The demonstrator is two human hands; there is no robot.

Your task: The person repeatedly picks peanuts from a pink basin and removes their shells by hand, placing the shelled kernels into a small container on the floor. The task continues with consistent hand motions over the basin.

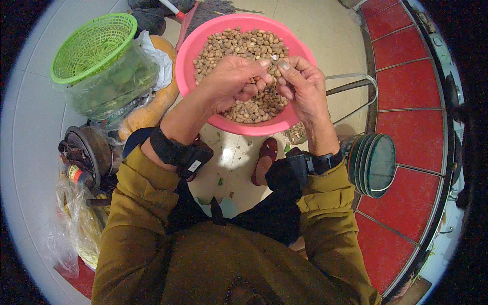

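Observation:
Both my hands are over a pink plastic basin [186, 82] heaped with unshelled peanuts [238, 45]. My left hand [241, 78] is curled, its thumb pressed toward the index finger, and small reddish-brown peanut kernels [253, 80] show inside its fingers. Close beside it, my right hand [302, 82] pinches what looks like a peanut [275, 69] between thumb and forefinger. A small whitish bit [274, 57] shows just above the fingertips. The fingers partly hide what they hold.
Left of the basin are a green plastic basket [95, 49] on a plastic bag of greens [122, 84], a long squash [146, 112] and a dark pot [89, 152]. A mop [209, 15] lies behind. To the right stand a dark green bucket [375, 166] and a red-tiled ledge [408, 87].

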